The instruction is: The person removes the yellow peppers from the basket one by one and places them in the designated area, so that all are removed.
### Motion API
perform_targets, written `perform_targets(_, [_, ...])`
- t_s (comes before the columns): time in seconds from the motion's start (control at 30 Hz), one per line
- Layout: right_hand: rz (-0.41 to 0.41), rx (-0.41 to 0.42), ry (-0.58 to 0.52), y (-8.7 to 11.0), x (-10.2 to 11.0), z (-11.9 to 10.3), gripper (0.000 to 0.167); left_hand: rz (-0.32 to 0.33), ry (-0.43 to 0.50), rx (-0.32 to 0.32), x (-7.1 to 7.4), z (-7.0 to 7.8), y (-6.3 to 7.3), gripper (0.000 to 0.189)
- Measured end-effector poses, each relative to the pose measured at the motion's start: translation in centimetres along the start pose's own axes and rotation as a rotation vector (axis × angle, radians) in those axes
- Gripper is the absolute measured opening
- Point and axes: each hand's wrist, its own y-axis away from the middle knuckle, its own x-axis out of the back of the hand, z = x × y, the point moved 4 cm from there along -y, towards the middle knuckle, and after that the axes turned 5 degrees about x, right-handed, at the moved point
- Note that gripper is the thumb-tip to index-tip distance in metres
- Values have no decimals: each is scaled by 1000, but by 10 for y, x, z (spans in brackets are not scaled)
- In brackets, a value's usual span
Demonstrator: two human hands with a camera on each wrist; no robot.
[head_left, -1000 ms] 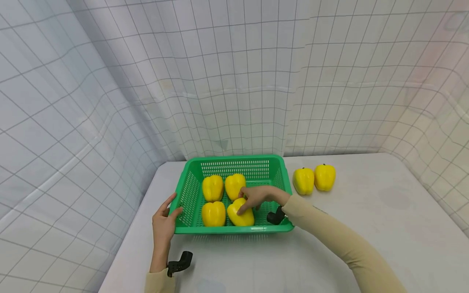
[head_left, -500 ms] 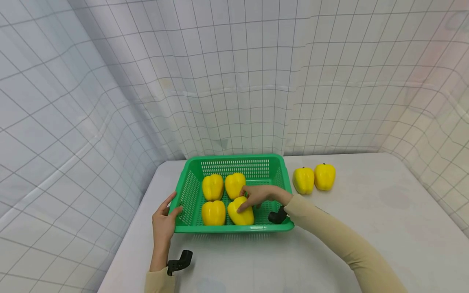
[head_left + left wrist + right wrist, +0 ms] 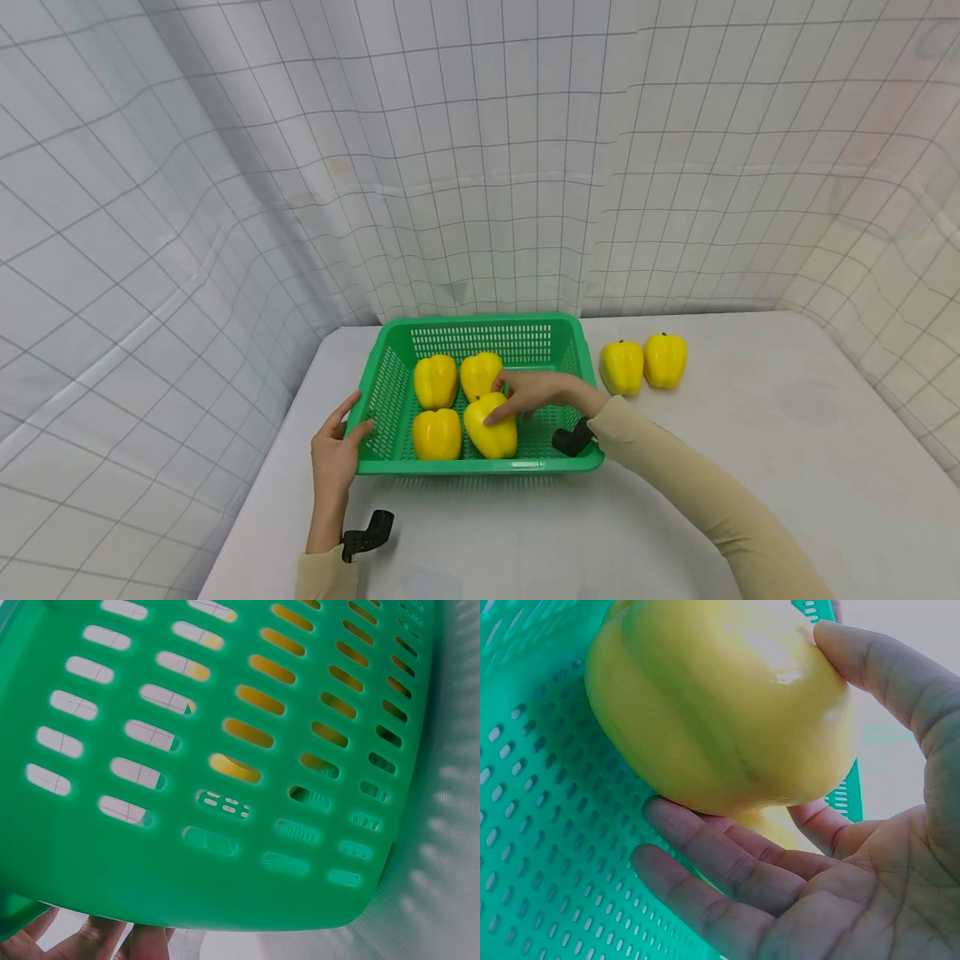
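A green plastic basket (image 3: 480,467) holds several yellow bell peppers. My left hand (image 3: 335,457) grips its left rim, thumb inside and fingers outside; in the left wrist view the fingers (image 3: 94,937) show along the rim's edge. My right hand (image 3: 528,392) reaches over the basket's right side and holds the front-right bell pepper (image 3: 491,433) between thumb and fingers. The right wrist view shows this bell pepper (image 3: 720,705) close up, thumb on one side, fingers beneath. Beside it sits the front-left bell pepper (image 3: 437,434). Behind are two more, a left one (image 3: 435,382) and a right one (image 3: 477,375), partly covered.
Two yellow bell peppers, one nearer (image 3: 622,367) and one farther right (image 3: 665,361), stand on the white table (image 3: 757,417) right of the basket. A gridded white curtain (image 3: 480,167) hangs behind and along both sides.
The bell pepper in my right hand has risen slightly and turned more upright, its stem now showing at the top. My right hand moved up a little with it. My left hand stays put.
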Motion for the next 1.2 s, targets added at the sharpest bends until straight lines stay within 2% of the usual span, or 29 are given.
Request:
perform_targets(0.33, [12, 37, -34, 5, 5, -2, 54, 6, 5, 3, 0, 0, 0, 45])
perform_targets(0.57, [58, 56, -65, 8, 7, -3, 57, 5, -2, 9, 0, -1, -1, 46])
perform_targets(1.0, [201, 110, -118, 23, 18, -11, 59, 0, 3, 6, 0, -1, -1, 45])
perform_targets(1.2, [264, 122, -83, 29, 22, -12, 60, 3, 3, 2, 0, -1, -1, 45])
